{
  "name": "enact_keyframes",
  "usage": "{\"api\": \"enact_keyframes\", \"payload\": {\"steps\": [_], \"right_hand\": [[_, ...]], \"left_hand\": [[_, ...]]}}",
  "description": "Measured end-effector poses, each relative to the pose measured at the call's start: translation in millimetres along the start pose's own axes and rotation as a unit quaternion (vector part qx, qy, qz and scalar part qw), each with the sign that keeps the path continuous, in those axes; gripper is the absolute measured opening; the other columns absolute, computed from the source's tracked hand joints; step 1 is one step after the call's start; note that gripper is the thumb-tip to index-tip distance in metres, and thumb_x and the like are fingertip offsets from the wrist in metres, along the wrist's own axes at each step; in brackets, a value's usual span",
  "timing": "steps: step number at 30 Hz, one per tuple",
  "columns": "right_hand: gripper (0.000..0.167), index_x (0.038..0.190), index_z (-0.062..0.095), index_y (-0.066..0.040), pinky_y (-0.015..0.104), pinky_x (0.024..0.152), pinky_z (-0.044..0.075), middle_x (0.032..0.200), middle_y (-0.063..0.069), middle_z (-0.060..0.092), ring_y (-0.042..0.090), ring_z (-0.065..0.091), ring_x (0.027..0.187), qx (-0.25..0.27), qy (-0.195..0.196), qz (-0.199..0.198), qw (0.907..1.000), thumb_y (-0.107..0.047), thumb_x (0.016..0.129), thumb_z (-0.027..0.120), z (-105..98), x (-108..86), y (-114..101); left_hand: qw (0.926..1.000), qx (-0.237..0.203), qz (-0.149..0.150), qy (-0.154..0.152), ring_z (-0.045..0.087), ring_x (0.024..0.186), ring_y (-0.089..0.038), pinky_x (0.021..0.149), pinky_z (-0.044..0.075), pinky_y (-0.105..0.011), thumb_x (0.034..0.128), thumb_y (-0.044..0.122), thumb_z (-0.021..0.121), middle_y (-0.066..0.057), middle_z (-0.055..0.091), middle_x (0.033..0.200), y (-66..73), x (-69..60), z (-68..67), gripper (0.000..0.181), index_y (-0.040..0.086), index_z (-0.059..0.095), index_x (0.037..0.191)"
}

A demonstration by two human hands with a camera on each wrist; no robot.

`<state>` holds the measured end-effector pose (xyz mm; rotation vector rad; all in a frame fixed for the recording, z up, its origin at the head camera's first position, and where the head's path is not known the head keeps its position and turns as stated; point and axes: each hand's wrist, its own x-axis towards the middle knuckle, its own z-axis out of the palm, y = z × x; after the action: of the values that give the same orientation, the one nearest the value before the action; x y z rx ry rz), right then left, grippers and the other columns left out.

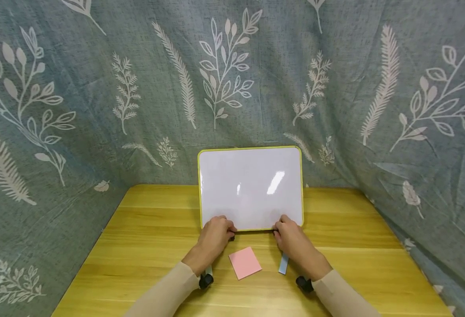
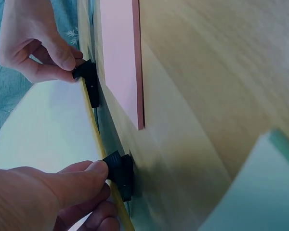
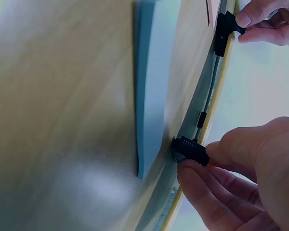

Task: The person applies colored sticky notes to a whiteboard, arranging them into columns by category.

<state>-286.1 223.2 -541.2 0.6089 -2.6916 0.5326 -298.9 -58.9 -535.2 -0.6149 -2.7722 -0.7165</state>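
A whiteboard (image 1: 252, 189) with a yellow rim stands upright, leaning back slightly, at the rear of the table. My left hand (image 1: 215, 235) is at its lower left edge. Between thumb and fingers it pinches a small black plastic foot (image 2: 119, 174) at the rim. Toward the lower right edge, my right hand (image 1: 293, 237) pinches a matching ridged black foot (image 3: 190, 150). A thin dark rod (image 3: 212, 86) runs along the rim between the two feet. How the feet join the board is partly hidden by my fingers.
A pink sticky-note pad (image 1: 245, 263) lies in front of the board, between my forearms. Close to my right wrist is a narrow blue pad (image 1: 283, 263). A pale green pad (image 2: 260, 192) lies by my left wrist, mostly covered in the head view. Patterned curtain (image 1: 224, 88) surrounds the wooden table (image 1: 145, 246).
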Motion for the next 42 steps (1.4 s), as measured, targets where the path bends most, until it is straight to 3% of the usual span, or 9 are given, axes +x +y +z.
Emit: {"api": "enact_keyframes", "payload": {"steps": [8, 17, 31, 42], "right_hand": [[0.007, 0.100, 0.085, 0.003, 0.032, 0.071, 0.064, 0.092, 0.006, 0.063, 0.020, 0.071, 0.081, -0.002, 0.003, 0.001, 1.0000, 0.010, 0.098, 0.085, -1, -4.9, -6], [0.010, 0.093, 0.082, 0.001, 0.028, 0.067, 0.059, 0.087, 0.005, 0.061, 0.018, 0.068, 0.077, -0.006, -0.006, 0.004, 1.0000, 0.010, 0.096, 0.086, -4, -11.5, -15], [0.008, 0.097, 0.085, 0.001, 0.027, 0.068, 0.060, 0.088, 0.005, 0.061, 0.017, 0.068, 0.077, 0.011, 0.009, -0.002, 0.9999, 0.008, 0.096, 0.088, -2, -16.4, -12], [0.014, 0.108, 0.086, 0.002, 0.031, 0.071, 0.065, 0.098, 0.010, 0.069, 0.023, 0.075, 0.082, -0.021, 0.002, 0.009, 0.9997, 0.000, 0.097, 0.092, -6, -20.4, -18]], "left_hand": [[0.9999, -0.004, 0.011, -0.001, 0.076, 0.091, -0.021, 0.084, 0.067, -0.035, 0.1000, 0.005, 0.091, -0.001, 0.075, 0.090, -3.5, -2.6, -1.9, 0.007, 0.010, 0.093, 0.103], [0.9999, -0.010, -0.001, -0.014, 0.077, 0.094, -0.021, 0.086, 0.067, -0.034, 0.0999, 0.005, 0.092, 0.001, 0.077, 0.092, -2.3, -9.3, -5.5, 0.007, 0.011, 0.093, 0.103], [0.9998, -0.001, 0.007, -0.019, 0.077, 0.093, -0.019, 0.084, 0.067, -0.032, 0.0991, 0.006, 0.093, 0.000, 0.078, 0.092, 0.0, -17.0, -9.4, 0.007, 0.011, 0.093, 0.104], [0.9982, -0.027, 0.031, -0.044, 0.081, 0.113, -0.027, 0.101, 0.069, -0.044, 0.0966, 0.008, 0.096, -0.009, 0.087, 0.118, -9.2, -28.7, -19.5, 0.029, 0.006, 0.089, 0.125]]}}
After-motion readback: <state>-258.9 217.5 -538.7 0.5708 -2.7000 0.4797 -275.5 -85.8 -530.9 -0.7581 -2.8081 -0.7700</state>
